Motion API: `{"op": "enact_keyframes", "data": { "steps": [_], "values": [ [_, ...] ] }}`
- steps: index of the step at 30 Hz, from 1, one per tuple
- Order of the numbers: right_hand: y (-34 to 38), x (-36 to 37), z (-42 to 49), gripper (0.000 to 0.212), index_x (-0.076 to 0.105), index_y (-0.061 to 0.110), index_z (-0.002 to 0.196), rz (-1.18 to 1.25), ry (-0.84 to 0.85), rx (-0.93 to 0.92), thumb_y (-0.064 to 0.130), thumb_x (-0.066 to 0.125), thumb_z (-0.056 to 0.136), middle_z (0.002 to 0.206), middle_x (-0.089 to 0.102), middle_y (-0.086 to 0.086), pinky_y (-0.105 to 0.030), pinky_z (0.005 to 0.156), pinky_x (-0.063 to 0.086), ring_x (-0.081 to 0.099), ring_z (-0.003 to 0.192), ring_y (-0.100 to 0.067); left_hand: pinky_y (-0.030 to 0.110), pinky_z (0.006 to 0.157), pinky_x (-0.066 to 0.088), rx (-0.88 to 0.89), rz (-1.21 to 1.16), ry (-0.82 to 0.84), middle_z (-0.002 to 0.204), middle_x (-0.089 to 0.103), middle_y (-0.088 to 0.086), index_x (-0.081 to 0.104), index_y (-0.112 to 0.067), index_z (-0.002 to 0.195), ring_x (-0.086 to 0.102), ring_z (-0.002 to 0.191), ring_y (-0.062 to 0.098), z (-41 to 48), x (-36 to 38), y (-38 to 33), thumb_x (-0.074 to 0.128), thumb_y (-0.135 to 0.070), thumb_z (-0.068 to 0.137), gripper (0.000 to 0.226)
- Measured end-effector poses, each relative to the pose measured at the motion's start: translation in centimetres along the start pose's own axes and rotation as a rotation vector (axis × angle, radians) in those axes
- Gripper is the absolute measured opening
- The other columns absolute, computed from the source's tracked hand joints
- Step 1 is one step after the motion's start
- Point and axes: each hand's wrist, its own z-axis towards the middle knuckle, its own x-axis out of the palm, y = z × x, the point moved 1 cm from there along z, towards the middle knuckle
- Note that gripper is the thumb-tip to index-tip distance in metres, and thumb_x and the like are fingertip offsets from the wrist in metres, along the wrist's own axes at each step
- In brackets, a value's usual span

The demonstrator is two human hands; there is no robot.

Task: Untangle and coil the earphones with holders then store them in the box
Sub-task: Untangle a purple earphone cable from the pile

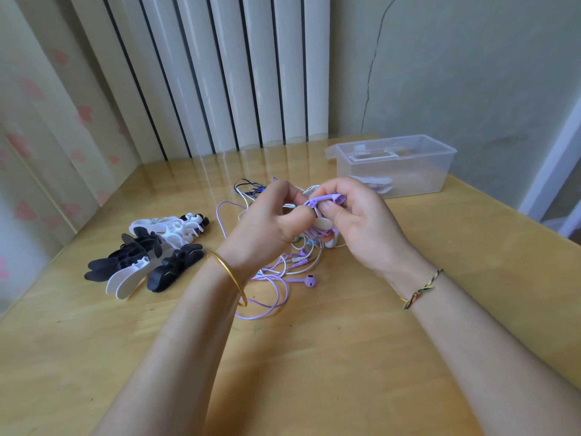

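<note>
Head view, from left to right: a pale curtain [47, 136] printed with pink hearts hangs by the table's [314, 372] left edge. On the wood near it lies a heap of spare holders [147, 256], black ones and white ones mixed, touching and overlapping each other. Behind, white ribbed panels [235, 73] stand against the far edge.

The left hand [267, 221], with a gold bangle [231, 278] on its wrist, is raised over the middle of the table, fingers curled and thumb pressed against a small purple bundle [323, 199]. That looks like cord wound tight, with a white holder wing showing just under it. Below both hands the loose earphones [283, 278] sprawl on the table in a tangle of purple and white cords. Dark cords trail at the far side. One purple earbud [310, 281] lies on the near side, and a few plugs lie just left of it.

The right hand [361, 221], a braided bracelet [421, 289] on its wrist, meets the left one at the bundle and grips it from the other side. Its thumb is on the near face and its fingers are folded over the top.

Further right and back stands the clear box [408, 171], open, near the cracked wall [374, 64]. One wound set on a white holder lies on its floor.
</note>
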Motion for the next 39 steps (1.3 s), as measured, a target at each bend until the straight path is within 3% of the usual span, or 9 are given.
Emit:
{"op": "enact_keyframes", "data": {
  "steps": [7, 10, 18, 21, 25, 27, 32, 36, 39],
  "values": [
    [-0.3, 0.0, 0.0, 0.029, 0.059, 0.021, 0.081, 0.015, -0.023, -0.027, -0.005, 0.050, 0.091, 0.083, 0.060, 0.000, -0.017, 0.056, 0.045, 0.056, 0.071, -0.008, 0.025, 0.048, 0.046, -0.017, -0.028, 0.034, 0.077, 0.071, 0.005, 0.055, -0.001, 0.092, 0.066, 0.064, 0.021, 0.1, -0.2, 0.1, 0.059, -0.015, 0.077, 0.020],
    [-0.3, 0.0, 0.1, 0.027, 0.057, 0.020, 0.083, 0.047, -0.034, -0.014, -0.005, 0.051, 0.091, 0.084, 0.061, -0.001, -0.016, 0.059, 0.047, 0.058, 0.070, -0.005, 0.021, 0.047, 0.045, 0.001, -0.006, 0.008, 0.070, 0.068, 0.002, 0.056, 0.001, 0.091, 0.060, 0.053, 0.016, 0.0, -0.2, -0.1, 0.056, -0.002, 0.084, 0.007],
    [-0.5, 0.3, -0.2, 0.017, 0.053, 0.015, 0.087, 0.199, -0.060, 0.057, -0.001, 0.052, 0.092, 0.084, 0.063, -0.017, -0.023, 0.055, 0.054, 0.062, 0.059, -0.010, 0.011, 0.039, 0.035, 0.030, -0.066, -0.098, 0.067, 0.065, 0.011, 0.052, 0.001, 0.089, 0.054, 0.042, 0.000, 0.2, 0.8, -0.2, 0.048, 0.004, 0.085, 0.007],
    [-0.7, 0.5, 0.0, 0.023, 0.053, 0.016, 0.085, 0.149, -0.090, 0.010, -0.005, 0.049, 0.093, 0.080, 0.063, -0.013, -0.021, 0.055, 0.053, 0.061, 0.061, -0.008, 0.012, 0.037, 0.033, 0.013, -0.136, -0.123, 0.063, 0.063, 0.008, 0.052, 0.002, 0.092, 0.051, 0.039, 0.001, 0.2, 1.0, -0.1, 0.044, 0.006, 0.087, 0.011],
    [-0.9, 0.4, 0.0, 0.021, 0.054, 0.018, 0.084, 0.137, -0.108, -0.006, -0.001, 0.050, 0.093, 0.077, 0.063, -0.009, -0.030, 0.058, 0.054, 0.061, 0.065, -0.014, 0.013, 0.036, 0.029, -0.025, -0.185, -0.143, 0.053, 0.062, -0.005, 0.053, -0.002, 0.093, 0.046, 0.036, 0.002, 0.4, 1.2, 0.3, 0.044, 0.002, 0.089, 0.011],
    [-1.2, 0.4, -0.1, 0.021, 0.055, 0.018, 0.085, 0.134, -0.130, -0.022, -0.001, 0.051, 0.093, 0.076, 0.063, -0.008, -0.029, 0.058, 0.053, 0.061, 0.066, -0.014, 0.015, 0.039, 0.033, -0.027, -0.201, -0.154, 0.054, 0.063, -0.005, 0.054, -0.003, 0.095, 0.052, 0.041, 0.006, 0.5, 1.3, 0.4, 0.046, 0.002, 0.089, 0.010],
    [-1.7, 0.8, -0.2, 0.019, 0.059, 0.013, 0.092, 0.195, -0.119, -0.023, -0.004, 0.050, 0.093, 0.090, 0.066, -0.010, -0.019, 0.068, 0.051, 0.064, 0.077, -0.011, 0.026, 0.053, 0.050, 0.003, -0.252, -0.285, 0.074, 0.066, 0.010, 0.054, -0.001, 0.100, 0.064, 0.061, 0.023, 0.8, 1.3, 0.8, 0.047, 0.006, 0.088, 0.015],
    [-2.0, 0.8, -0.1, 0.030, 0.061, 0.016, 0.103, 0.308, 0.012, 0.011, -0.007, 0.048, 0.089, 0.106, 0.066, -0.011, -0.030, 0.083, 0.053, 0.065, 0.098, -0.026, 0.020, 0.048, 0.047, 0.029, -0.306, -0.357, 0.074, 0.064, 0.005, 0.052, -0.004, 0.098, 0.061, 0.052, 0.011, 0.8, 1.1, 0.8, 0.045, 0.007, 0.088, 0.016],
    [-1.9, 0.6, 0.0, 0.035, 0.060, 0.014, 0.107, 0.320, 0.062, 0.002, -0.009, 0.047, 0.085, 0.110, 0.064, -0.007, -0.024, 0.085, 0.051, 0.063, 0.102, -0.017, 0.017, 0.044, 0.043, 0.019, -0.339, -0.367, 0.071, 0.063, 0.000, 0.052, -0.001, 0.101, 0.058, 0.046, 0.007, 0.8, 1.1, 0.7, 0.043, 0.009, 0.088, 0.019]
  ]
}}
